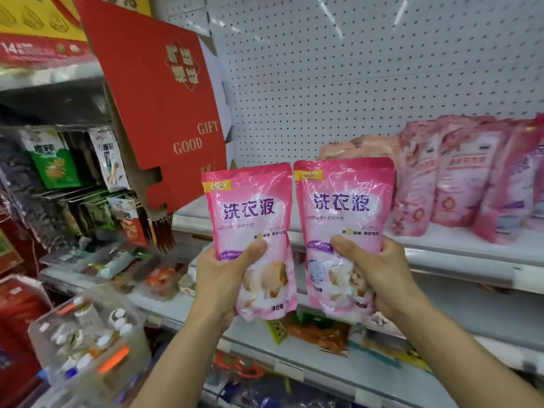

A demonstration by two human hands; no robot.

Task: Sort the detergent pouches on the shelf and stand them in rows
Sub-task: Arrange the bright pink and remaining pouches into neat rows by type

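Fingers of left hand (219, 269) curled round left pouch (250, 228); right hand (379, 272) likewise gripping right pouch (343, 222). Both upright, side by side, just touching, raised before white shelf (441, 248). Standing pink pouches (459, 178) upon shelf, right.

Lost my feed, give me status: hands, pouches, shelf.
Left hand grips one pink pouch, right hand another. Both upright, off shelf. Pouch row stands right. Red box leans left.
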